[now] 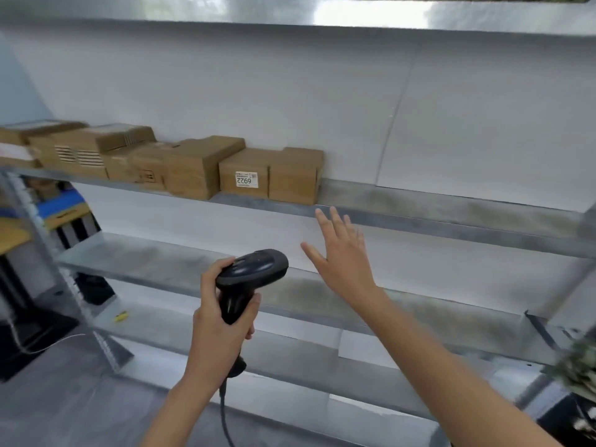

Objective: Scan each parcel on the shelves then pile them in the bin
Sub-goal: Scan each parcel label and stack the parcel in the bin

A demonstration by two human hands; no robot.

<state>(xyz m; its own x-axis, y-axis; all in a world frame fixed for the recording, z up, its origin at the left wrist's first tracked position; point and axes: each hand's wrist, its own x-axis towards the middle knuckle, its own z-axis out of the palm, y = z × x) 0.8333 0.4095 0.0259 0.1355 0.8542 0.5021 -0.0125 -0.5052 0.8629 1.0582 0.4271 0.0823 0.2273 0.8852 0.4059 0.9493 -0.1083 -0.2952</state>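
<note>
While a row of brown cardboard parcels (pixel 180 162) lines the left half of a grey metal shelf (pixel 419 217), a person stands before the racking with both bare arms raised. At far left, beyond the perforated metal upright (pixel 42 240), a blue-and-yellow carton (pixel 61 208) sits among dark, blurred shapes too indistinct to name. Moving right along the shelf, the parcels stand pressed side by side against the white back panel (pixel 322 101), some stacked two high; the last but one, a small brown box (pixel 243 175), carries a white label (pixel 246 179) printed with the upside-down figures 6922, and the final brown box (pixel 295 175) touches it on the right. Past that box the shelf runs on to the right-hand upright. Below centre, the left hand (pixel 219 321) is curled round the handle of a black handheld barcode scanner (pixel 250 279), thumb up beside its head, which points up and right; a dark cable (pixel 225 421) trails down from the handle's base. Just right of the scanner, the right hand (pixel 342 253) is held flat with fingers straight and spread, palm facing the shelving, fingertips level with the shelf's front edge below the last parcel and holding nothing. A lower grey metal shelf (pixel 145 262) runs behind both hands.
</note>
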